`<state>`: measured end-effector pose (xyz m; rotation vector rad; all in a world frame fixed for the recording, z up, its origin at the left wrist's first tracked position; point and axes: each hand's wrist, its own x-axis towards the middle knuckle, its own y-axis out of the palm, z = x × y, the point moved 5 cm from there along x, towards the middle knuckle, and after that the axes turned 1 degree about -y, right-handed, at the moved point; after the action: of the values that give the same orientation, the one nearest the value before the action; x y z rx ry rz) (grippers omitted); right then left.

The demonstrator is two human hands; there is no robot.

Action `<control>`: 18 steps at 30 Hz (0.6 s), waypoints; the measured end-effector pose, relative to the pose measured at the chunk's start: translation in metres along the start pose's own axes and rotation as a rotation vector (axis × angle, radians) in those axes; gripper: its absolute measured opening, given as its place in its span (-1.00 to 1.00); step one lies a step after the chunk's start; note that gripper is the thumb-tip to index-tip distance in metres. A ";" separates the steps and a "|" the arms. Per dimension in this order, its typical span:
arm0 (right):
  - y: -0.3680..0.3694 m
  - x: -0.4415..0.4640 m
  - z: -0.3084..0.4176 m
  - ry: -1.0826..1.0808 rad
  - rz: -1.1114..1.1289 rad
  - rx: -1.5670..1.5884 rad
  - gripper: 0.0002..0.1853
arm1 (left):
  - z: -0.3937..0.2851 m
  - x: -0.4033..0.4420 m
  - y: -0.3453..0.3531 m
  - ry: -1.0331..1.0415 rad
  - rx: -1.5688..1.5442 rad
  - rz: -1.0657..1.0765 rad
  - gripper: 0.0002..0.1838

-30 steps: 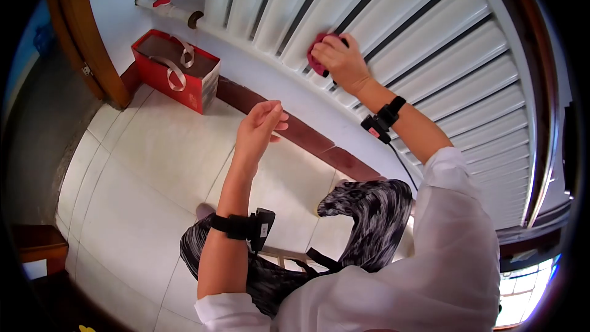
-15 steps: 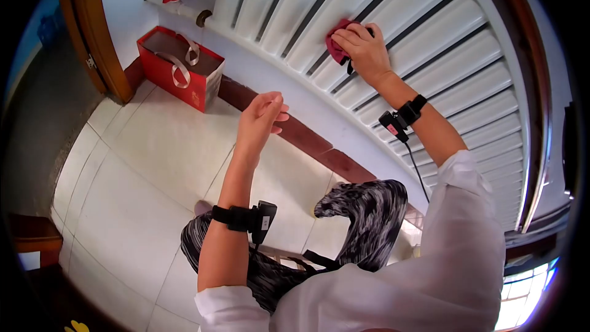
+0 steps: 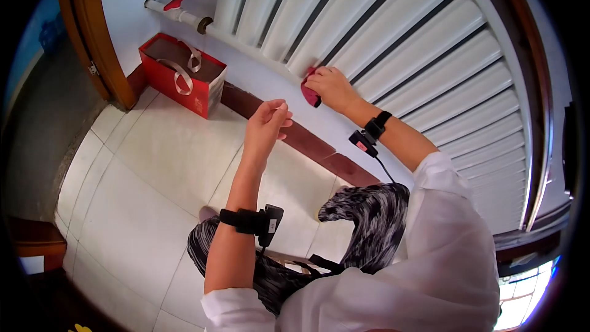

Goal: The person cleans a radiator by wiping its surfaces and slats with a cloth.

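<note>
My right hand [image 3: 335, 89] is closed on a dark red cloth [image 3: 311, 90]. It holds the cloth at the lower end of a slat on the white radiator [image 3: 344, 31]; part of the cloth is hidden under the fingers. My left hand [image 3: 265, 126] hangs in the air over the floor, in front of the skirting. Its fingers curl loosely with gaps between them, and nothing shows in it. Each forearm wears a black strap with a small box.
A red gift bag [image 3: 184, 80] with ribbon handles stands against the wall at upper left. Above it, a white pipe with a red valve handle [image 3: 174, 3] runs into the radiator. A wooden door frame [image 3: 98, 37] is at far left. Pale tiles [image 3: 141, 172] cover the floor.
My right hand has moved down and left with the cloth, from the middle of the slats to the radiator's lower edge. My left hand has barely moved.
</note>
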<state>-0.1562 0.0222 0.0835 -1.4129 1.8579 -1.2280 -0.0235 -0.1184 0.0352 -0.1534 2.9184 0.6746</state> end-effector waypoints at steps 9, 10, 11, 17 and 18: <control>-0.042 -0.044 0.066 0.787 0.334 1.859 -0.43 | 0.040 0.010 0.029 0.101 0.043 0.043 -0.45; -0.032 -0.050 0.066 0.799 0.338 1.999 -0.40 | 0.038 0.012 0.025 0.128 0.082 -0.029 -0.55; -0.024 -0.056 0.061 0.822 0.377 2.191 -0.40 | 0.038 0.014 0.022 0.129 0.049 -0.016 -0.62; -0.016 -0.063 0.058 0.868 0.156 2.227 -0.35 | 0.015 -0.005 0.041 0.097 -0.111 0.370 -0.52; -0.017 -0.059 0.064 0.794 0.174 2.330 -0.36 | 0.012 -0.006 0.040 0.096 -0.108 0.364 -0.52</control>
<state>-0.0758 0.0537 0.0609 0.5986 -0.1698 -2.3064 -0.0215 -0.0770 0.0431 0.3531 3.0314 0.8997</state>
